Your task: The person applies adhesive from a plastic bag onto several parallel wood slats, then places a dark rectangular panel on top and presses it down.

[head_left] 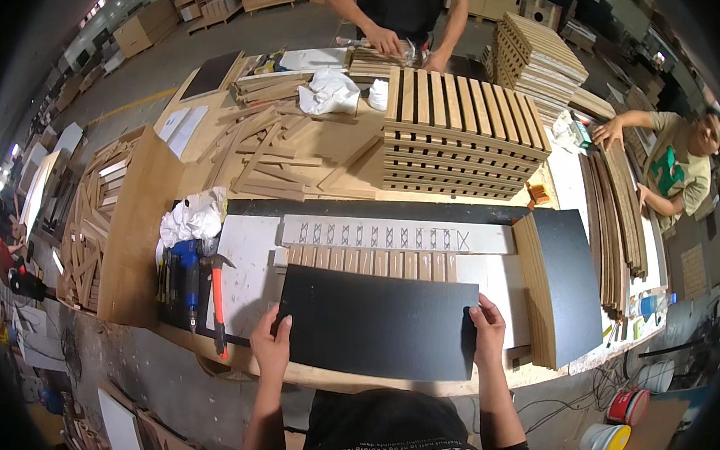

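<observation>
A dark rectangular panel (378, 325) is held level between my two hands at the near edge of the bench. My left hand (271, 341) grips its left end, thumb on top. At the right end my right hand (488, 325) pinches the edge the same way. Just beyond the panel lies a row of light wooden slats (374, 263), their near ends hidden under it. A white strip with pencilled cross marks (376, 234) runs behind the slats.
Left of the panel lie a red-handled hammer (219, 299), a blue power tool (185, 276) and crumpled white cloth (193, 217). Dark panels (567, 279) stack at right. Slatted panels (464, 141) pile up beyond, beside loose strips (257, 149). Two co-workers' hands (384, 41) (609, 133) are across the bench.
</observation>
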The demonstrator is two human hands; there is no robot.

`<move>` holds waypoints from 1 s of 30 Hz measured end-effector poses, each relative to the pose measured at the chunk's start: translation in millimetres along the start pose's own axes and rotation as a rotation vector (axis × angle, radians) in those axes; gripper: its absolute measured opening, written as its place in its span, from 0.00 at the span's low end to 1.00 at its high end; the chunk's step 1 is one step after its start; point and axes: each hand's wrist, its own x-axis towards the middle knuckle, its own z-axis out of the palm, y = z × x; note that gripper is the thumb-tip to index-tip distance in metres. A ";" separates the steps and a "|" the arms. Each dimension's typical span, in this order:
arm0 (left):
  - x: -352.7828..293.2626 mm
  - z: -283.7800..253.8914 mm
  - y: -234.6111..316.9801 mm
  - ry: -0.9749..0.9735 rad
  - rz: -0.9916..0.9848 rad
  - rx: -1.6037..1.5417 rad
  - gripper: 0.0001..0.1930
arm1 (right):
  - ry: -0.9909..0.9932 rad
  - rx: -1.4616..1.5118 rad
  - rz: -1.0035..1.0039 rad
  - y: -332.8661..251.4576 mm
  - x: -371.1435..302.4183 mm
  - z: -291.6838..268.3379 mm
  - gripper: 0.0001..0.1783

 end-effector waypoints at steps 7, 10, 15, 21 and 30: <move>31.3 35.8 -4.3 0.087 0.056 0.114 0.18 | 0.074 0.009 0.055 0.9 28.8 34.4 0.22; 31.3 43.0 -3.6 0.115 0.050 0.247 0.18 | 0.067 -0.092 0.065 8.8 38.4 31.3 0.22; 34.3 46.8 15.6 0.071 0.018 0.640 0.19 | 0.043 -0.114 0.009 22.4 50.0 27.2 0.23; 41.3 47.9 10.0 0.060 -0.057 0.698 0.19 | 0.034 -0.152 0.062 24.7 53.8 37.1 0.22; 47.7 43.8 -5.4 0.022 -0.053 0.734 0.18 | 0.004 -0.337 0.002 24.9 59.7 39.7 0.22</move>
